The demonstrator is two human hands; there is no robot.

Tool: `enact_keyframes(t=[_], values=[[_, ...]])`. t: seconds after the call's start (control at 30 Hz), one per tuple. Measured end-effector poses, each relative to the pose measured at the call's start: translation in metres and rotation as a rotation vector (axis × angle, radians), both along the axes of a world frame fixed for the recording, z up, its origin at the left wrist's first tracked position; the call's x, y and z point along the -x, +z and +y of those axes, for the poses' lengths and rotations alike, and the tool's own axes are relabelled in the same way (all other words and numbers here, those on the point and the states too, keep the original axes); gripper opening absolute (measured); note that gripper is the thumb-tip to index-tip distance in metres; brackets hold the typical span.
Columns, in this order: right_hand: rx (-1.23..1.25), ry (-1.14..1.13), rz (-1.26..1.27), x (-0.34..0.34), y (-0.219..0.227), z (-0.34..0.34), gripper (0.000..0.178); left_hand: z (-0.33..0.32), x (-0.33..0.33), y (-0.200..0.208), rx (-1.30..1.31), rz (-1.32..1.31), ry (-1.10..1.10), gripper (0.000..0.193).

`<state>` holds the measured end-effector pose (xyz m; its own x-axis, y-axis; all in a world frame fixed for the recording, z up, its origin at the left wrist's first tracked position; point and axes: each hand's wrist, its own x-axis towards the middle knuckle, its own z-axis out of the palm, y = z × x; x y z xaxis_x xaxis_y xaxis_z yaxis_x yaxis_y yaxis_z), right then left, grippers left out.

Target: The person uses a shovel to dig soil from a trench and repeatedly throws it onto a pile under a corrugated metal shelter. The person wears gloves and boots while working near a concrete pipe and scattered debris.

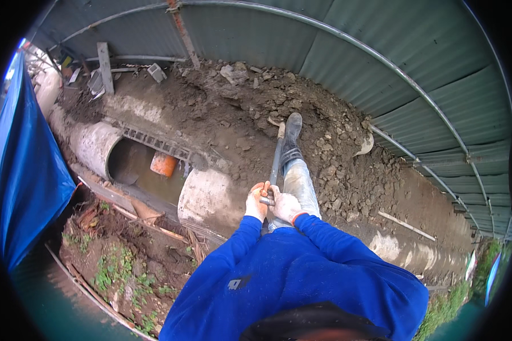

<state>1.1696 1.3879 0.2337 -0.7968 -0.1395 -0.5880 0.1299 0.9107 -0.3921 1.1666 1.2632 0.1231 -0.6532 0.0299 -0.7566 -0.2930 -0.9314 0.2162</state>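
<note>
Both my hands wear white work gloves and are together in front of my body. My left hand, its glove stained orange at the fingers, is closed at the top end of a grey-shafted shovel. Right beside it, my right hand is wrapped round the same end, by a short metal crosspiece. The shaft runs away from me along my leg. At its far end the mud-coated head meets the soil next to my rubber boot; the blade's shape is hard to make out.
Broken soil is heaped ahead and right, below a green corrugated metal fence. To the left, a large concrete pipe opens onto muddy water holding an orange pipe. A blue tarp hangs at far left; a pale stick lies right.
</note>
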Motion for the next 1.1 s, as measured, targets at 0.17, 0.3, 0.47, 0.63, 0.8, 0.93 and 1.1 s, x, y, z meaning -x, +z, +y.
enact_keyframes(t=[0.17,0.3,0.47,0.63,0.8,0.93,1.1], values=[[0.024,-0.015,0.169,0.048,0.028,0.009,0.061,0.015,0.054,0.037,0.003,0.186,0.071,0.026],[0.045,0.063,0.232,0.126,0.069,0.041,0.06,0.053,0.136,0.081,0.005,0.073,0.074,0.022],[-0.087,0.185,0.201,0.16,0.047,0.021,0.056,0.047,0.164,0.08,0.282,0.054,0.188,0.02],[-0.104,0.111,0.077,0.077,-0.009,-0.04,0.06,-0.004,0.091,0.021,0.452,-0.198,0.1,0.017],[-0.042,0.113,0.018,0.039,-0.054,-0.057,0.062,-0.015,0.032,-0.034,0.708,-0.217,0.013,0.019],[-0.08,0.205,-0.196,0.026,-0.074,-0.062,0.087,-0.008,-0.004,-0.072,0.492,-0.434,-0.143,0.029],[0.054,0.497,-0.469,0.031,-0.11,-0.056,0.117,-0.02,-0.033,-0.123,0.593,-0.726,-0.108,0.026]])
